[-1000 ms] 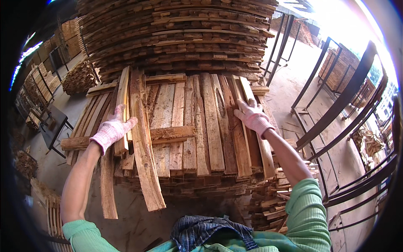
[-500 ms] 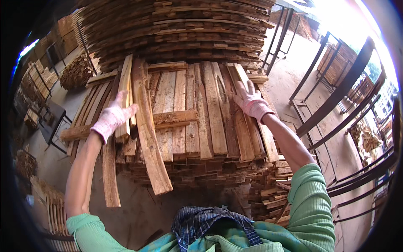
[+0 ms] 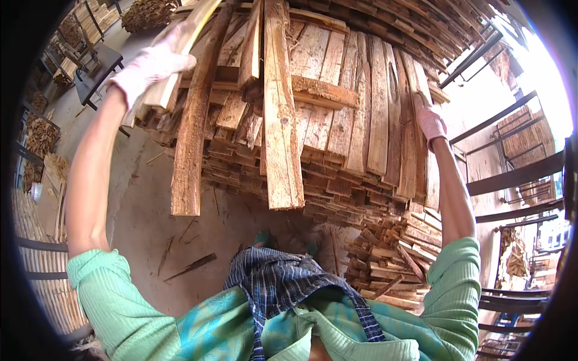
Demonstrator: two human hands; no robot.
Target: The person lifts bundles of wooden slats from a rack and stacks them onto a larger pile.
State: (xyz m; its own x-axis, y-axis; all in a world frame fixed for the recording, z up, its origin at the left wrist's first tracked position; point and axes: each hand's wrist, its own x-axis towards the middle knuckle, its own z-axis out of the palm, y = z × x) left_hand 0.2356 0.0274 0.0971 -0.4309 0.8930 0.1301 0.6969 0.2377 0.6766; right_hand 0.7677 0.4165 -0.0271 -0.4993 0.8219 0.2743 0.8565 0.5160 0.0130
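Note:
My left hand, in a pale pink work glove, closes around a light wooden plank at the left of the stack. The plank is smeared by motion, its upper end out of view. Toward the right edge of the layer, my gloved right hand rests against the planks there; its fingers are blurred and partly hidden. Between the hands lies a layer of rough planks. Two long planks, a darker one and a lighter one, jut over the near edge. A short crosspiece lies across the layer.
Tall stacked planks rise behind. A loose heap of offcuts lies low at right. Dark metal frames stand on the right. A dark bench is at far left. Wood scraps litter the floor.
The view has tilted down and turned left. My left hand has gone from between planks to gripping one, moving it leftward. My right hand's spread fingers have slipped to the layer's right edge.

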